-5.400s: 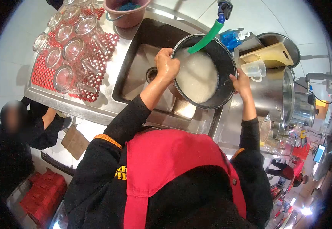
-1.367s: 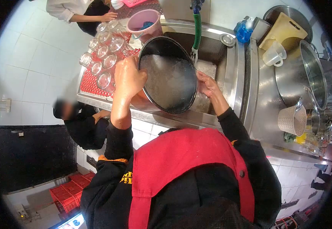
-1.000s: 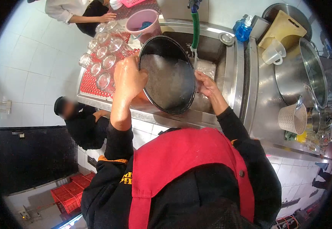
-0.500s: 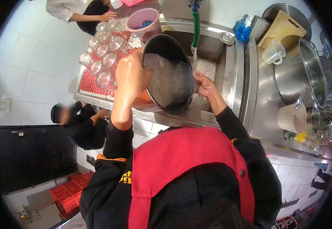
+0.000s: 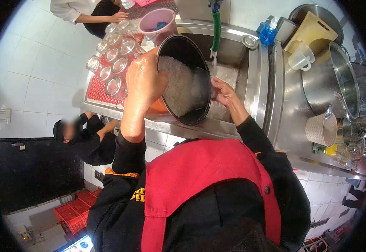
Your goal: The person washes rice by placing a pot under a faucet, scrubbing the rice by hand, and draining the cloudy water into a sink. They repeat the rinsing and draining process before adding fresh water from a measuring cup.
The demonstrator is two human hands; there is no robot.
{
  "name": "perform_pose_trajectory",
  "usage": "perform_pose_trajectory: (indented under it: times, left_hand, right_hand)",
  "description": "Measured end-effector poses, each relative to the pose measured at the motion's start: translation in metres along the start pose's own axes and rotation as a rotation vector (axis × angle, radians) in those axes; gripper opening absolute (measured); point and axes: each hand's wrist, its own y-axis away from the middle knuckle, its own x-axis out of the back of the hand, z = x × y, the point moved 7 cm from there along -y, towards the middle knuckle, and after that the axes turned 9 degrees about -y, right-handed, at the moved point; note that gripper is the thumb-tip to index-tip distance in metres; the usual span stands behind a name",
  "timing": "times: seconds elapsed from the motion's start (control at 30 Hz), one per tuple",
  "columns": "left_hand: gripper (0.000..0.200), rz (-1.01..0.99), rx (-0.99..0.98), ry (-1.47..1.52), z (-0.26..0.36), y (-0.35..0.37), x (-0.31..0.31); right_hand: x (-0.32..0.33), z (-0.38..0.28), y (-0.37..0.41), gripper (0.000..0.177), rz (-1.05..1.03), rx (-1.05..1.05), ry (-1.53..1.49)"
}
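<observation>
Tilted pot [image 5: 189, 50], centre of the frame, held steeply on edge over the sink [image 5: 237, 71], its mouth turned to the right; wet white grains [image 5: 175, 84] and cloudy water lie against its lower inner wall. The left hand [image 5: 145, 82] grips the upper left rim, fingers closed over the edge and thumb outside. The right hand [image 5: 223, 92] meets the lower right rim, fingers curled about the lip where the water would run out. A green hose [image 5: 215, 31] hangs from the tap just above the pot. To do this step well, it seems best to tip slowly, keep the right fingers as a dam against the lip so that grains are held back, and keep the lip well inside the sink wall. Left of the sink, glass jars [image 5: 111, 63] stand mouth down on a red mat [image 5: 96, 90]; a pink bucket [image 5: 157, 21] sits at upper centre. On the steel surface [image 5: 288, 109] to the right are a large steel vessel [image 5: 338, 80], a measuring jug [image 5: 300, 56] and a blue bottle [image 5: 268, 32].
</observation>
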Motion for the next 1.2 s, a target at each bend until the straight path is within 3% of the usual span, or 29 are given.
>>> perform_pose_trajectory:
  times: [0.1,0.33,0.63,0.87,1.2]
  left_hand:
    - [0.017,0.011,-0.014,0.006,0.005,0.0,0.004]
    - [0.018,0.005,0.0,-0.01,0.008,0.0,0.01]
    - [0.018,0.012,-0.011,-0.028,0.011,0.001,0.011]
    - [0.017,0.031,-0.043,-0.014,0.013,0.002,0.01]
    - [0.039,0.035,-0.12,0.051,0.023,0.002,0.011]
  right_hand:
    - [-0.018,0.0,0.009,0.034,-0.122,-0.04,-0.029]
    - [-0.011,0.003,0.001,0.033,-0.132,-0.035,-0.021]
    - [-0.006,0.003,-0.001,0.037,-0.09,0.003,-0.023]
    - [-0.004,0.003,0.012,0.038,0.052,-0.062,0.219]
    - [0.006,0.005,0.009,0.03,0.103,-0.071,0.243]
